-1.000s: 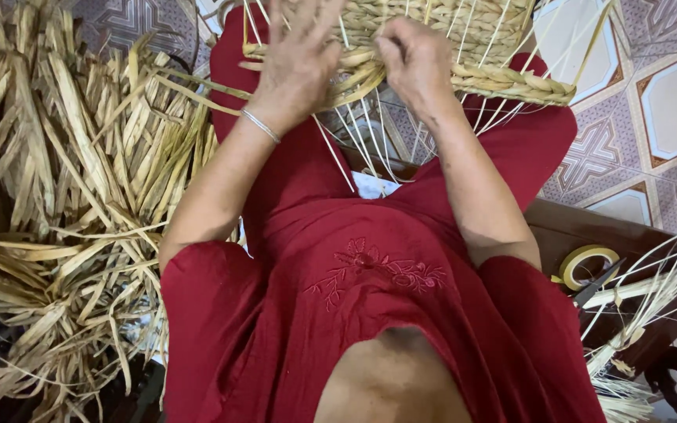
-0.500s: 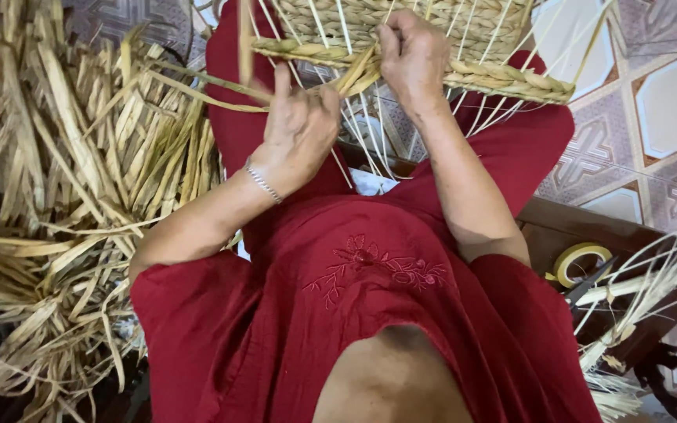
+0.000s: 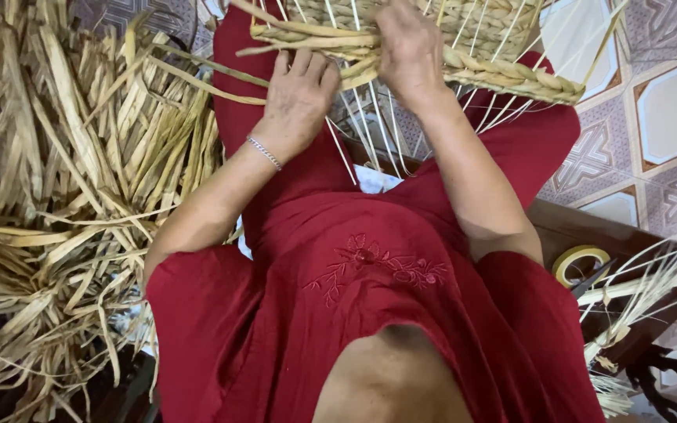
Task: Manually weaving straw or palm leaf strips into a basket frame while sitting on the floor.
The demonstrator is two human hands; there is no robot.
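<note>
patterned tile floor [image 3: 667, 117] | left hand [image 3: 301, 88] pinches straw strand [image 3: 307, 35] | right hand [image 3: 409, 47] grips woven basket [image 3: 503, 63]

A big heap of dry straw leaves [image 3: 56, 204] fills the left side of the frame. At the right edge a roll of yellow tape [image 3: 580, 262] lies on a dark wooden bench [image 3: 566, 227]. Patterned floor tiles [image 3: 652, 133] cover the upper right.
</note>
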